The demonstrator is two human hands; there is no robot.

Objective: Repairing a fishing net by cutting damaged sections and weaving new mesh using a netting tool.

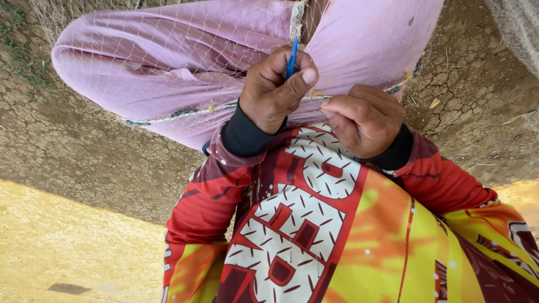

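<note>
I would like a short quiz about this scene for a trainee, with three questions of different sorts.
1. True or false: the left hand holds a blue tool.
2. What lies over the pink trousers? A) fine net B) towel C) newspaper
3. Which hand pinches the net's corded edge?
Key: 1 true; 2 A; 3 the right hand.

place: outdoors | signs: cracked dry earth point(101, 157), fishing net point(168, 73)
</note>
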